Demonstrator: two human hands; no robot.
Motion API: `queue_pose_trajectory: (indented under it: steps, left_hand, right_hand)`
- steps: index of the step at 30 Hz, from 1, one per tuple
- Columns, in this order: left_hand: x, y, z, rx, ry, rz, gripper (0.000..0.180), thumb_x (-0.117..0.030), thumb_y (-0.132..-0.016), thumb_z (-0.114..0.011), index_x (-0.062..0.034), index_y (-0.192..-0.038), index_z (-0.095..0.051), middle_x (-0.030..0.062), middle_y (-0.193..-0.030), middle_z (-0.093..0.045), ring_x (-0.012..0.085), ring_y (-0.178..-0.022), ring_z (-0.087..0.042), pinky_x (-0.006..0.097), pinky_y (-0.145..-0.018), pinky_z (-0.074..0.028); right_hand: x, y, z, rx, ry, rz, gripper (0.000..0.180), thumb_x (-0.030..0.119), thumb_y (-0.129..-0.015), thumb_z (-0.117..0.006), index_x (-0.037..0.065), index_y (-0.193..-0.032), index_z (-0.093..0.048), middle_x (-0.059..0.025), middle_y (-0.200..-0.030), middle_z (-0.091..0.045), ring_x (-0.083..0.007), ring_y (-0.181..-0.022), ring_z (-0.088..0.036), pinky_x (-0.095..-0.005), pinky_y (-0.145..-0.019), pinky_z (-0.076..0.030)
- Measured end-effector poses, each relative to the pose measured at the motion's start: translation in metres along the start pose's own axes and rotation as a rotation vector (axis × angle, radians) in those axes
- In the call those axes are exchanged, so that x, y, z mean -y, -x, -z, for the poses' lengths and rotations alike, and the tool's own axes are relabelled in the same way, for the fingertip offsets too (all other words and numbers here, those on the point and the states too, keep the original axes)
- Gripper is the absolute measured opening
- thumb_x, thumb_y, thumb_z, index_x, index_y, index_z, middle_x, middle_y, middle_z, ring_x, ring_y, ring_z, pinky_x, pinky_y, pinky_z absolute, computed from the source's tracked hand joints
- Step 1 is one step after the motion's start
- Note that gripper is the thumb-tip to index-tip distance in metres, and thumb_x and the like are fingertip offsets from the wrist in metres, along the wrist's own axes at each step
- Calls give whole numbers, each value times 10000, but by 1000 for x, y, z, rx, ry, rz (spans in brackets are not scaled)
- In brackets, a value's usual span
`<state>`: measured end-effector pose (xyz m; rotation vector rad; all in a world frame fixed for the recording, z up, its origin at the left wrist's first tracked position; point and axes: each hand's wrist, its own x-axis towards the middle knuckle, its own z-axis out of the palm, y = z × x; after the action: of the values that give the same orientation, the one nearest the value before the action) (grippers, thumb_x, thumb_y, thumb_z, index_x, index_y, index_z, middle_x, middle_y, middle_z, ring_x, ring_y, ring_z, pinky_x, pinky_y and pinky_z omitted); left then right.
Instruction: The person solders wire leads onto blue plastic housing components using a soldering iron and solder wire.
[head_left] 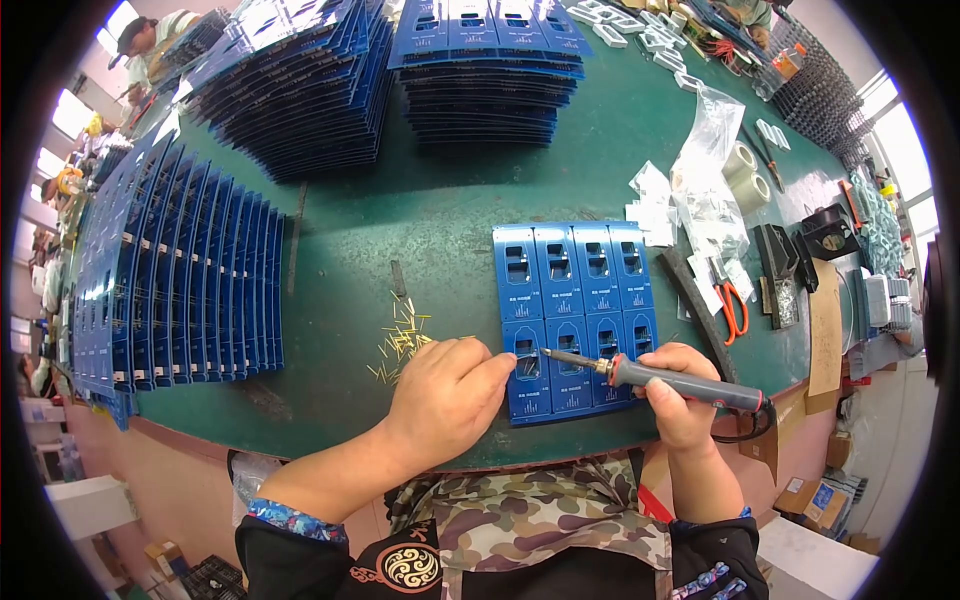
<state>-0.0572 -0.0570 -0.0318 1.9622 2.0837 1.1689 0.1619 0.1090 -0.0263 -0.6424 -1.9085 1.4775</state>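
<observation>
My right hand [685, 395] grips a soldering iron [655, 378] by its grey handle. Its metal tip points left, over the lower row of a blue circuit board panel [548, 305] with rectangular cut-outs. Curled at the panel's left edge, my left hand [450, 393] has thumb and forefinger pressed together by the iron's tip. Whatever they pinch is too small or hidden to make out. Thin brass-coloured pins [403, 335] lie scattered on the green table [350, 240], just beyond my left knuckles.
Tall stacks of blue panels stand at the back left [310, 90] and back middle [490, 85]; another row of panels [180, 265] fills the left. Orange-handled scissors [733, 312], a dark bar [697, 310], plastic bags [708, 190] and tape rolls [748, 190] lie to the right.
</observation>
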Motion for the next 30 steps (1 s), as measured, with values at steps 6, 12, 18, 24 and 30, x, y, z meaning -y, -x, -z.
queue_pose_trajectory:
  steps: [6, 12, 18, 24, 30]
  left_hand:
    - [1, 1, -1, -2, -1, -6, 187, -4, -747, -695, -43, -921, -638, 60, -750, -571, 254, -648, -572, 365, -561, -423]
    - [0, -1, -1, 0, -3, -5, 178, -8, -751, -693, -46, -917, -641, 56, -751, -573, 252, -647, -573, 366, -556, -420]
    - [-1, -2, -2, 10, -6, 1, 168, -15, -751, -691, -44, -910, -645, 56, -751, -571, 252, -649, -573, 366, -561, -423]
    - [-1, -1, -3, 15, -7, 0, 176, -16, -746, -692, -43, -913, -644, 56, -750, -569, 253, -651, -573, 368, -565, -424]
    - [-1, -1, -2, -5, 2, -3, 187, -6, -744, -692, -42, -919, -640, 58, -741, -563, 252, -645, -570, 368, -558, -421]
  right_hand:
    - [1, -3, -3, 67, 30, 54, 217, 102, -725, -685, -45, -882, -656, -138, -749, -657, -205, -628, -597, -300, -584, -460]
    - [1, -3, -3, 70, 44, 62, 222, 109, -721, -684, -44, -880, -656, -134, -733, -650, -200, -609, -585, -298, -567, -447]
    - [0, -4, -3, 76, 48, 76, 224, 117, -724, -682, -44, -877, -657, -133, -733, -651, -202, -609, -587, -299, -568, -448]
    - [1, -4, -3, 72, 61, 89, 223, 118, -727, -684, -45, -877, -658, -137, -739, -653, -206, -609, -586, -303, -574, -454]
    - [-1, -1, -3, 40, 11, 91, 233, 127, -738, -683, -51, -885, -653, -140, -743, -655, -215, -618, -590, -309, -578, -460]
